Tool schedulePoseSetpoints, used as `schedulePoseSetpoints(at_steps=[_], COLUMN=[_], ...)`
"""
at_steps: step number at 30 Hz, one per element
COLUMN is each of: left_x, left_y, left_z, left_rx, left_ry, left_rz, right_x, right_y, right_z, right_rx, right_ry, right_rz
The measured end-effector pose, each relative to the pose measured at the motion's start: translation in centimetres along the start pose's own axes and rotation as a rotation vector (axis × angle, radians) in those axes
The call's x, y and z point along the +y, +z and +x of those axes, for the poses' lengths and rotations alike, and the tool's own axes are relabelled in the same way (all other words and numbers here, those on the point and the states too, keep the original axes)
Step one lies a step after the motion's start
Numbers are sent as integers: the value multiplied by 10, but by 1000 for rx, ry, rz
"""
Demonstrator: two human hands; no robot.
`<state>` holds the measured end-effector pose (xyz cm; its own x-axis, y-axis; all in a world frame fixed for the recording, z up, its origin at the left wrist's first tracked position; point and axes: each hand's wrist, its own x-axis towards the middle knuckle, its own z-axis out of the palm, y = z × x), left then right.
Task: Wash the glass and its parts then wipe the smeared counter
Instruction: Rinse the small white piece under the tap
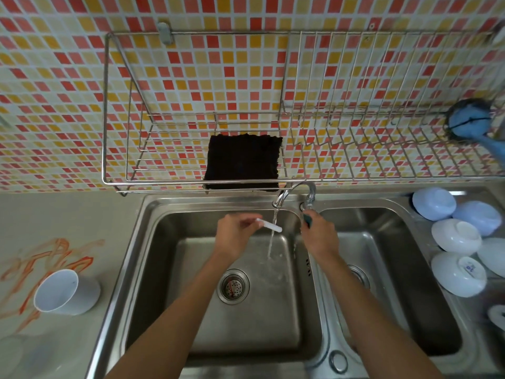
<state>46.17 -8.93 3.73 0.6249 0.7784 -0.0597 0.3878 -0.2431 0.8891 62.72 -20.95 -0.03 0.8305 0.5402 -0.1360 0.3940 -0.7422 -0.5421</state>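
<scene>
My left hand [236, 236] pinches a short white straw [270, 225] and holds its tip in the water running from the tap [295, 192] over the left sink basin [175, 269]. My right hand [318, 235] grips the teal tap handle [307, 218] on the divider between the basins. A white cup [64, 292] lies tilted on the counter at the left, its mouth toward me. Orange smears [54, 255] streak the counter [68, 214] behind and around the cup.
A black cloth [243, 160] lies on the wire wall rack [109, 179] above the sink. Several white and pale blue bowls [459, 236] sit upside down on the drainer at the right. A blue brush [470, 121] hangs on the rack's right end.
</scene>
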Motion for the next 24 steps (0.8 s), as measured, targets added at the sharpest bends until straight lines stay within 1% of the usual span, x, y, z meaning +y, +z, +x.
schedulePoseSetpoints(at_steps=[4,7,10,12,15,17,19,20,21,23,24], left_x=[13,15,14,11,-1,-11,-22,-27,-32,-43,-47], left_y=[14,15,11,4,-13,-25,-32,-34,-34,-33,-32], left_z=[7,9,7,5,0,-4,-8,-10,-13,-22,-27], left_rx=[-28,-23,-20,-14,9,54,77,61,31,-18,-23], left_ry=[57,85,116,155,156,135,108,87,68,45,47], left_rz=[-10,-25,-2,54,182,287,391,428,462,516,524], right_x=[10,11,11,16,18,5,-11,-16,-18,-19,-19], right_y=[0,4,3,4,9,18,36,48,63,83,89], right_z=[14,28,41,45,38,20,-8,-23,-36,-59,-68], right_rx=[-78,-85,-6,66,163,232,248,202,120,-103,-188], right_ry=[8,-3,8,44,112,164,165,143,113,76,40], right_rz=[-38,-57,-61,-9,99,240,350,342,291,131,72])
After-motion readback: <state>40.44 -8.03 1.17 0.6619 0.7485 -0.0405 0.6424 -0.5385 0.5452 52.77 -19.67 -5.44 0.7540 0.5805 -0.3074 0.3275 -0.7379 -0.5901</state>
